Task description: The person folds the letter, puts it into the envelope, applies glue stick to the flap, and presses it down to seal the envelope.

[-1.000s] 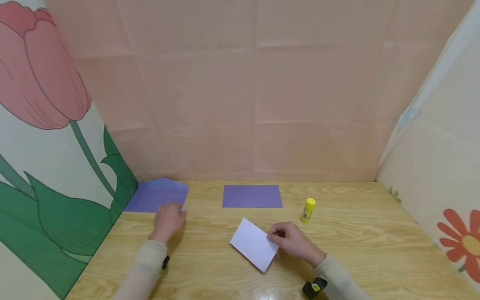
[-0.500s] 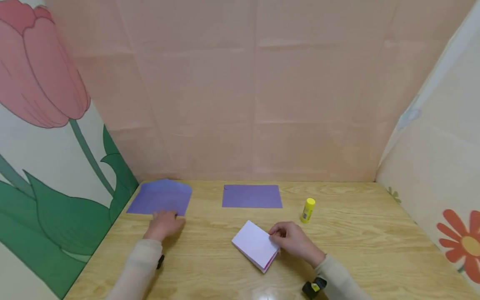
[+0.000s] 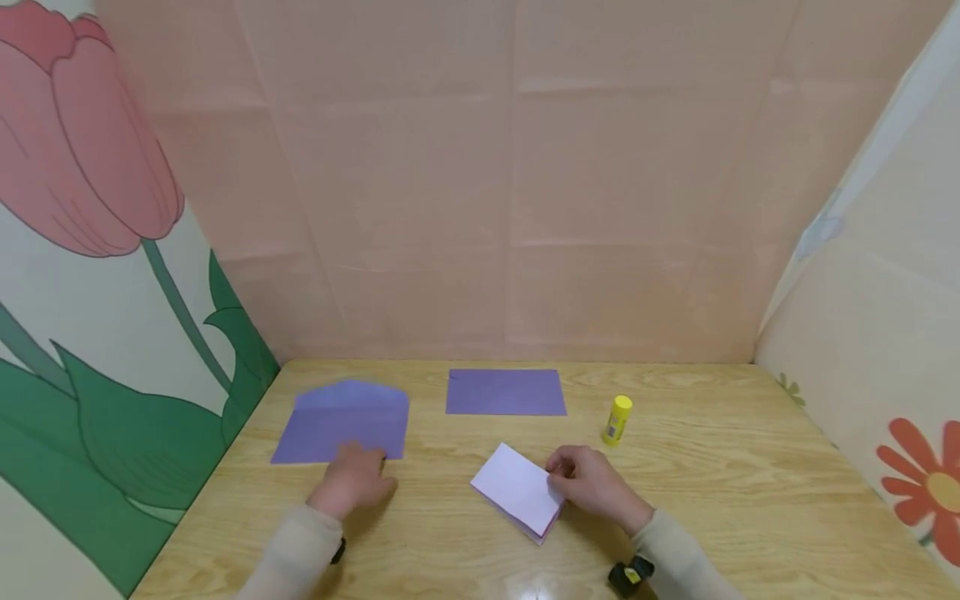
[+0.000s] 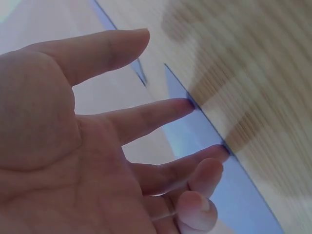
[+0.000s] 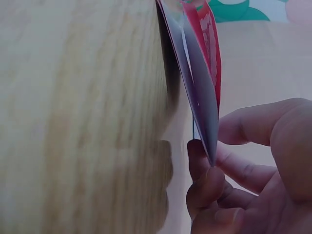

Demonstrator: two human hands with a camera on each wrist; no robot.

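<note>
My left hand (image 3: 352,482) lies at the near edge of a purple envelope (image 3: 337,425) whose flap is spread toward the back wall. In the left wrist view, two extended fingers (image 4: 146,117) touch the envelope while the thumb stands apart. My right hand (image 3: 597,487) pinches the right corner of a folded white card (image 3: 516,487) between thumb and fingers, slightly raised off the table. The right wrist view shows the card (image 5: 202,92) edge-on, its layers parted, with red and pink inside.
Behind the card lies a second purple envelope (image 3: 506,392), flat. A yellow glue stick (image 3: 617,420) stands upright to its right. A pinkish sheet (image 3: 510,208) covers the back wall, and flower-printed panels border both sides of the wooden table (image 3: 735,467).
My left hand has drawn the flap-open envelope nearer and to the right from the back left corner. The right hand has stayed nearly in place, the card shifting slightly right.
</note>
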